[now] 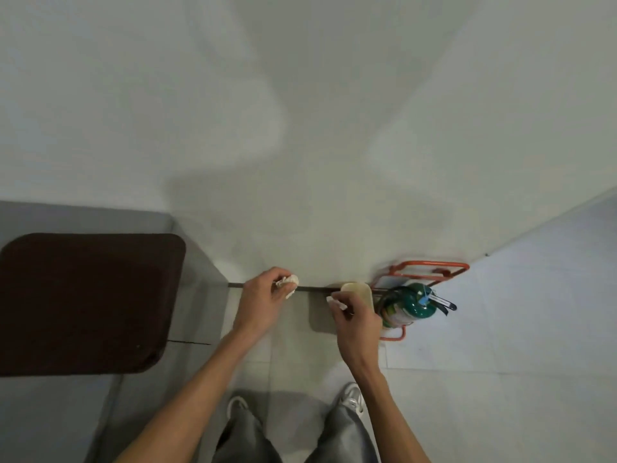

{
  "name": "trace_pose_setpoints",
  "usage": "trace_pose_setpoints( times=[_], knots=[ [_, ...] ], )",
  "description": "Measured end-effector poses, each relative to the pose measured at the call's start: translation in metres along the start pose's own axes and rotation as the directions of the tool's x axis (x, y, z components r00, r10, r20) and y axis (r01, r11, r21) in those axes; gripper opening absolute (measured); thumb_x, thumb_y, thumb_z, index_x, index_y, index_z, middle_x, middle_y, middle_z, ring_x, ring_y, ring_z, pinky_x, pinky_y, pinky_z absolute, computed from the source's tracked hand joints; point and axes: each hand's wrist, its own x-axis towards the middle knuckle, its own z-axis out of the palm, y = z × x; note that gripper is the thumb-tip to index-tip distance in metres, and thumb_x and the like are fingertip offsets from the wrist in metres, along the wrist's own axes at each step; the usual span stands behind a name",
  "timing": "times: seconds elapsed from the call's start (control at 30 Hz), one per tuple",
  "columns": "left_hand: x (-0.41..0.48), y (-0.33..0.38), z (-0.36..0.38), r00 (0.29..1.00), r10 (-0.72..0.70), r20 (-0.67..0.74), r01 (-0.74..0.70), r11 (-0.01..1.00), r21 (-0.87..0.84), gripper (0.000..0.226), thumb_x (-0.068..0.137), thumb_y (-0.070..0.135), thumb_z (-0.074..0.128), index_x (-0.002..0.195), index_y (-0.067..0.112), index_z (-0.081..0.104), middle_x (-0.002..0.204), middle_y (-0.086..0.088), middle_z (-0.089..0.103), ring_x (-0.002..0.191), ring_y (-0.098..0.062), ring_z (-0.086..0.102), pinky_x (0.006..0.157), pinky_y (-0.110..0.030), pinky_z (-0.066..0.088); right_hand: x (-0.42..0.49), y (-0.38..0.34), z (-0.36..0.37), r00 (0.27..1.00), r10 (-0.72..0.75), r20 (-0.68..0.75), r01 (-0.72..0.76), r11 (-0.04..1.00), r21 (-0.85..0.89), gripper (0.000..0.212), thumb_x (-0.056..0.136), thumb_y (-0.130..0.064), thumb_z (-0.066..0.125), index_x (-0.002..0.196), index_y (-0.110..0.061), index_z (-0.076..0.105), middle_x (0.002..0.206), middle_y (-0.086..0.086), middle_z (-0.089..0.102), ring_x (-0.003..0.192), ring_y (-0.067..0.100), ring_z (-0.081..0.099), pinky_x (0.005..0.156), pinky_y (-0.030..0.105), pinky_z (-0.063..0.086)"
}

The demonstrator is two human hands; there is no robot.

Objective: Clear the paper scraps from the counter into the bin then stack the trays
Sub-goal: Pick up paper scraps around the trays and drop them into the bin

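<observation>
1. My left hand point(263, 304): fingers curled round a crumpled white paper scrap point(288, 285), held in the air between the table edge and the bin.
2. My right hand point(355, 325): fingers pinching a small flat white paper scrap point(335, 302), just beside the bin's rim.
3. Cream round-cornered bin point(360, 290): on the floor against the wall, partly hidden behind the right hand.
4. Dark brown rounded plastic tray point(83, 302): flat on the grey table point(83, 218), well apart from the bin. I see one tray only, and stacking is not yet begun.
5. Green fire extinguisher point(410, 305) in an orange-red metal stand point(430, 264): just beside the bin.
6. Step in hand, as I judge it: dropping both scraps. I would bring each hand directly over the opening, the nearer right hand first. I would release low so the light paper does not drift onto the floor or lodge in the stand, and spread the fingers fully so nothing clings.
</observation>
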Motion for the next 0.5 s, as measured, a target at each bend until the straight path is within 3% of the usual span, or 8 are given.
trace_pose_setpoints(
  times=[0.1, 0.3, 0.37, 0.43, 0.5],
  knots=[
    [0.000, 0.008, 0.075, 0.998, -0.057, 0.021, 0.057, 0.998, 0.025, 0.013, 0.090, 0.021, 0.078, 0.100, 0.027, 0.073, 0.092, 0.017, 0.074, 0.088, -0.001, 0.069, 0.081, -0.029, 0.057, 0.014, 0.062, -0.037, 0.995, 0.093, 0.046, -0.092, 0.996, -0.004, 0.009, 0.098, -0.020, 0.075, 0.105, -0.025, 0.076, 0.093, -0.010, 0.075, 0.082, 0.001, 0.068, 0.066, 0.008, 0.047],
    [0.002, -0.010, 0.214, 0.968, -0.237, 0.078, 0.238, 0.971, -0.003, 0.029, 0.089, 0.018, 0.079, 0.114, 0.029, 0.071, 0.099, 0.010, 0.072, 0.087, -0.001, 0.069, 0.080, -0.025, 0.059, 0.056, 0.180, -0.069, 0.969, 0.216, 0.119, -0.208, 0.975, -0.075, 0.011, 0.100, -0.023, 0.072, 0.111, -0.023, 0.073, 0.100, -0.010, 0.072, 0.084, -0.002, 0.069, 0.071, 0.012, 0.057],
    [0.007, -0.027, 0.251, 0.953, -0.286, 0.099, 0.286, 0.958, 0.020, 0.038, 0.088, 0.023, 0.081, 0.122, 0.029, 0.067, 0.103, 0.006, 0.071, 0.085, -0.003, 0.069, 0.074, -0.014, 0.055, 0.072, 0.216, -0.069, 0.962, 0.233, 0.141, -0.219, 0.970, -0.107, 0.011, 0.101, -0.023, 0.071, 0.112, -0.022, 0.072, 0.102, -0.009, 0.072, 0.084, -0.003, 0.068, 0.071, 0.013, 0.058],
    [0.018, -0.051, 0.285, 0.940, -0.325, 0.107, 0.321, 0.946, 0.050, 0.040, 0.085, 0.027, 0.084, 0.120, 0.026, 0.066, 0.102, 0.008, 0.069, 0.084, 0.000, 0.067, 0.068, -0.005, 0.049, 0.092, 0.253, -0.062, 0.957, 0.248, 0.152, -0.230, 0.965, -0.125, 0.008, 0.102, -0.023, 0.069, 0.110, -0.022, 0.071, 0.103, -0.006, 0.073, 0.083, 0.001, 0.068, 0.067, 0.013, 0.056],
    [0.034, -0.082, 0.318, 0.928, -0.356, 0.115, 0.348, 0.934, 0.082, 0.032, 0.083, 0.030, 0.085, 0.110, 0.023, 0.070, 0.099, 0.010, 0.071, 0.083, 0.002, 0.066, 0.067, -0.007, 0.050, 0.114, 0.293, -0.049, 0.952, 0.263, 0.155, -0.241, 0.960, -0.144, 0.010, 0.102, -0.023, 0.068, 0.112, -0.023, 0.070, 0.106, -0.002, 0.076, 0.085, 0.008, 0.071, 0.071, 0.021, 0.059]
  ],
)
